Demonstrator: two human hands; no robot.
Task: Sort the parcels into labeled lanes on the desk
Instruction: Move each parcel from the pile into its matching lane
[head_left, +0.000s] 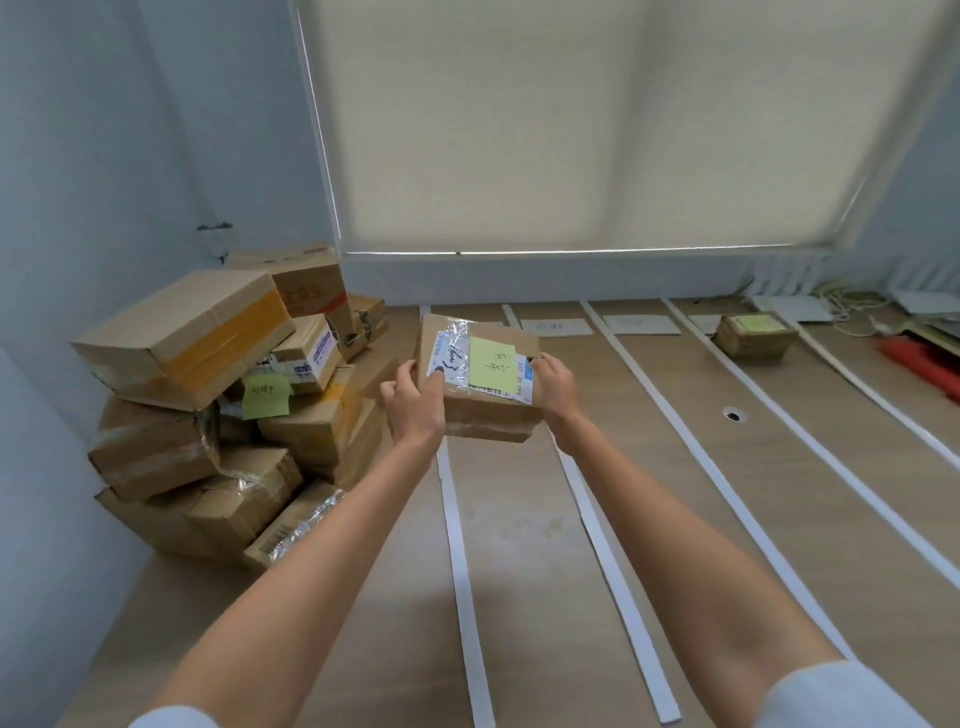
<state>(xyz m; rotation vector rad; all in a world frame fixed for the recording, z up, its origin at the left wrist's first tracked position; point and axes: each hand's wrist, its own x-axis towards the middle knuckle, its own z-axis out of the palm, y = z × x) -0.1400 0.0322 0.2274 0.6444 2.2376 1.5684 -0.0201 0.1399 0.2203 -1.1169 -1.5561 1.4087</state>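
A brown cardboard parcel (480, 410) with a white shipping label and a green sticky note is held above the wooden desk (524, 571), over the leftmost lanes. My left hand (413, 402) grips its left edge, thumb on top. My right hand (556, 387) grips its right edge. White strips (460, 571) divide the desk into lanes, with white paper labels (558, 327) at their far ends. A second small parcel with a green note (753, 335) lies at the far end of a right-hand lane.
A pile of cardboard parcels (218, 405) is stacked at the desk's left against the wall, one bearing a green note (266, 397). A round cable hole (733, 414) sits in the desk. Red object (922, 364), cables and papers clutter the far right corner.
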